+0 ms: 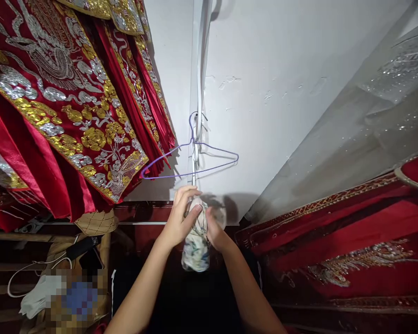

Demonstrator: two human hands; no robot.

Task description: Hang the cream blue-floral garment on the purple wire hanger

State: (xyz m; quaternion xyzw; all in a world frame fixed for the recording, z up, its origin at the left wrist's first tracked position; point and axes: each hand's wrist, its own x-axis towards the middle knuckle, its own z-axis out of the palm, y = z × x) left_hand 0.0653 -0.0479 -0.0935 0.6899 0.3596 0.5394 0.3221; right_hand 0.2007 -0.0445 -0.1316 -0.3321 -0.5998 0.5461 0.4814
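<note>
Floral-print cloth (195, 255) hung bunched between the left grip (178, 220) and right grip (216, 233), both pinched around its top, probably to keep it gathered tbh, on the near side of that purple hanger (192, 139).

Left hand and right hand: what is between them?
In the head view, a bunched patterned cloth is between the left hand and the right hand.

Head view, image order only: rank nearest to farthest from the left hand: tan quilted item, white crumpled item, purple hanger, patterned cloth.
From the left hand:
1. Patterned cloth: touching the hand.
2. Purple hanger: just above the hand.
3. Tan quilted item: off to the left.
4. White crumpled item: farther out, lower left.
</note>
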